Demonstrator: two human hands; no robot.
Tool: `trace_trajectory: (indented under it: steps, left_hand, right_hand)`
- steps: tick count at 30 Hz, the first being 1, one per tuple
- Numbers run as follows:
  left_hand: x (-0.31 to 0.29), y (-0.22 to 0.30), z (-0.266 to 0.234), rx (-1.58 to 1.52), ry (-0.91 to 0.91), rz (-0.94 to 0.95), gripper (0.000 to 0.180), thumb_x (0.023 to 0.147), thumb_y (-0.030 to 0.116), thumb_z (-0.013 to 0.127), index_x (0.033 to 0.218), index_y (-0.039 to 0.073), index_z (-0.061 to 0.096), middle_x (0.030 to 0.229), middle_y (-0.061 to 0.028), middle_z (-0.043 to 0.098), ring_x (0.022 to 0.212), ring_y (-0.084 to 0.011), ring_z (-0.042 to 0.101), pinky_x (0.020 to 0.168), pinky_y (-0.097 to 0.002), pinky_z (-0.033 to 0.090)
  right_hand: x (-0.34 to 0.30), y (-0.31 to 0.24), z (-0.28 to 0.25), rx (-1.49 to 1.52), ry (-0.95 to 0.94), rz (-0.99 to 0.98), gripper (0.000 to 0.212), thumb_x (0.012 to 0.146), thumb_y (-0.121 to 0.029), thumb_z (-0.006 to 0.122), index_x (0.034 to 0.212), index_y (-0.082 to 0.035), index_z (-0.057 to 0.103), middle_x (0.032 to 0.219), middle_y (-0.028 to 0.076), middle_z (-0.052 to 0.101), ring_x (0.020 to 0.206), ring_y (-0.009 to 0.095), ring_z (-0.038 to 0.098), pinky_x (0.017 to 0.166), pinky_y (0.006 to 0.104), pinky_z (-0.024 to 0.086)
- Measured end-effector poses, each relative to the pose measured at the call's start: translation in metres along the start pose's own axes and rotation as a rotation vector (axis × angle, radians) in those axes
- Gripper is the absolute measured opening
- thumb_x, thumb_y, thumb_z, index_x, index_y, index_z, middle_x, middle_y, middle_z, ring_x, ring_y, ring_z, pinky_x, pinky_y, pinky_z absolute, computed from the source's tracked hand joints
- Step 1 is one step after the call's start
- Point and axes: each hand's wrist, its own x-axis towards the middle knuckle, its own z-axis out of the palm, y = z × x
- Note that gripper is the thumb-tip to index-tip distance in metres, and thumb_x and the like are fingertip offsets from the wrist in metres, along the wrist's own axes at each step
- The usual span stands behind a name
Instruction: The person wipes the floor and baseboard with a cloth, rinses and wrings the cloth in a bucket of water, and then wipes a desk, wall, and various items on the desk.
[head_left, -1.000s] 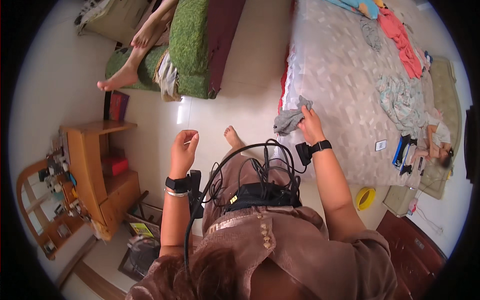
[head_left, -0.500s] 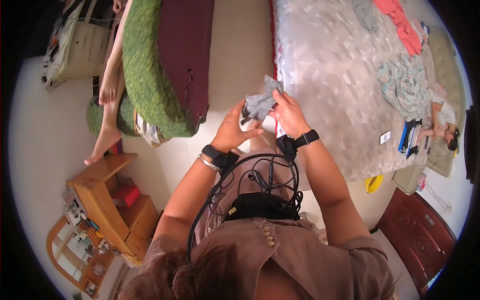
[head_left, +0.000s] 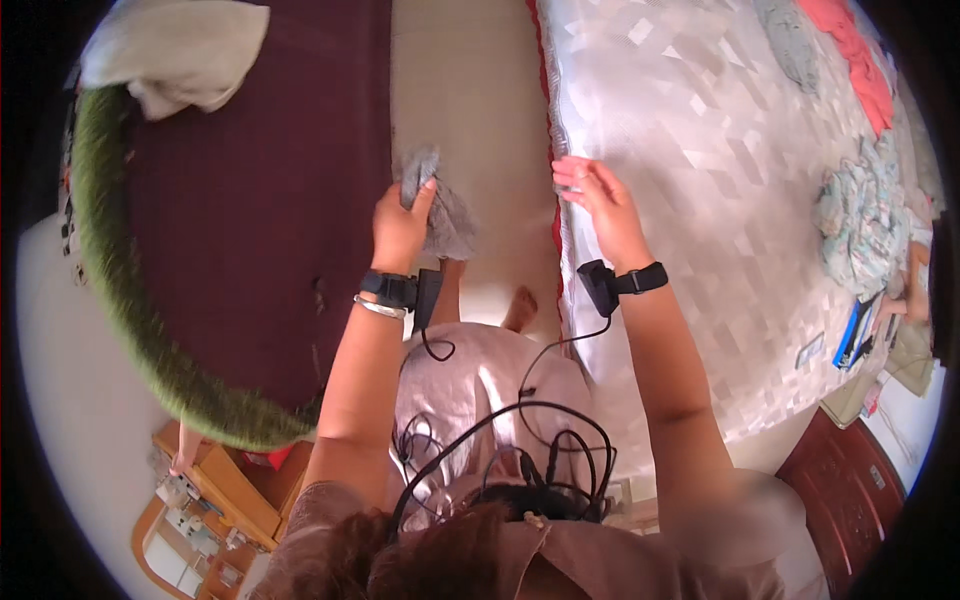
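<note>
Gap between hands, narrowed by cloth

Brownish-mauve garment, short sleeves, sheen over lap. Black wristbands, each with black box module, thin black lead attached. Silver bangle, elbow side of left band. Thick black cable looped at waist, black pouch beneath.

Cloth in the left hand hangs between couch at left, bed right.

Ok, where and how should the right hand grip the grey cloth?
Probably the loose lower end of the grey cloth, from the right: the left hand holds its upper part, and that end hangs free on the side toward the open right hand.
</note>
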Motion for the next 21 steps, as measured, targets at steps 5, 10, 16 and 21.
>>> trace_trajectory:
  steps: [5, 10, 16, 21]
  left_hand:
    - [0.114, -0.047, 0.071, 0.087, 0.000, 0.080, 0.046, 0.093, 0.039, 0.056, 0.099, -0.006, 0.062, 0.091, -0.0273, 0.066, 0.090, -0.0431, 0.062, 0.077, -0.0448, 0.049]
    - [0.214, -0.098, 0.163, 0.282, -0.099, 0.178, 0.041, 0.097, 0.033, 0.048, 0.100, -0.006, 0.060, 0.091, -0.0290, 0.064, 0.090, -0.0440, 0.061, 0.078, -0.0507, 0.048]
    - [0.244, -0.208, 0.230, 0.443, -0.344, 0.205, 0.040, 0.099, 0.032, 0.043, 0.103, -0.004, 0.062, 0.096, -0.0247, 0.065, 0.090, -0.0439, 0.061, 0.081, -0.0504, 0.048]
    - [0.237, -0.191, 0.272, 0.144, -0.452, -0.134, 0.035, 0.091, 0.032, 0.058, 0.108, 0.001, 0.062, 0.106, -0.0210, 0.065, 0.100, -0.0353, 0.061, 0.088, -0.0447, 0.047]
  right_hand:
    - [0.103, 0.024, -0.022, 0.253, -0.056, -0.112, 0.037, 0.102, -0.027, 0.043, 0.119, 0.002, 0.057, 0.119, 0.016, 0.061, 0.109, 0.025, 0.060, 0.093, 0.0359, 0.046]
    - [0.184, 0.051, -0.043, 0.237, -0.135, -0.191, 0.035, 0.102, -0.023, 0.041, 0.118, 0.004, 0.056, 0.120, 0.018, 0.061, 0.112, 0.026, 0.058, 0.095, 0.0368, 0.045]
    - [0.197, 0.064, -0.030, 0.258, -0.361, -0.306, 0.048, 0.101, -0.033, 0.034, 0.121, 0.007, 0.052, 0.127, 0.027, 0.053, 0.117, 0.035, 0.054, 0.098, 0.0423, 0.044]
    - [0.185, 0.061, -0.046, 0.299, -0.328, -0.255, 0.061, 0.099, -0.046, 0.032, 0.120, 0.008, 0.051, 0.132, 0.030, 0.047, 0.121, 0.040, 0.050, 0.100, 0.0453, 0.041]
